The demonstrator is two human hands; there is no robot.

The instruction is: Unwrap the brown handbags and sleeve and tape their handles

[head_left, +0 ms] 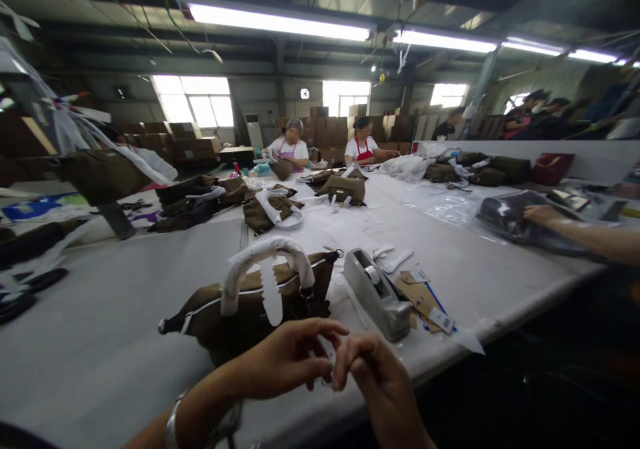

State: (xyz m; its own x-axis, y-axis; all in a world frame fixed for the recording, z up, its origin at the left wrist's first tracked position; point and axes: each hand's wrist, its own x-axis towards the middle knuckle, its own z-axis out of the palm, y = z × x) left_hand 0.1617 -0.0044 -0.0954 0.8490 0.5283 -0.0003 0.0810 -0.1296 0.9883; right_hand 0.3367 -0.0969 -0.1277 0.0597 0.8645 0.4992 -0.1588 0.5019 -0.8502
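Observation:
My left hand (295,356) and my right hand (373,372) meet low in the view, close to the table's front edge. Their fingers are curled and pinched together around something small and pale, too unclear to name. Just beyond my left hand stands an olive-brown handbag (210,316) with a zipped top. White wrapping covers its arched handle (295,249), and a notched white strip (271,292) hangs from it. Past my right hand is a grey tape dispenser (383,302). Cardboard hang tags (423,296) with barcode labels lie to its right.
More brown handbags (343,189) lie across the white table (125,296). At the right, another person's hand (543,214) rests on a dark bag in clear plastic (510,212). Two people (293,149) work across the table. A brown bag (103,174) sits on a post at left.

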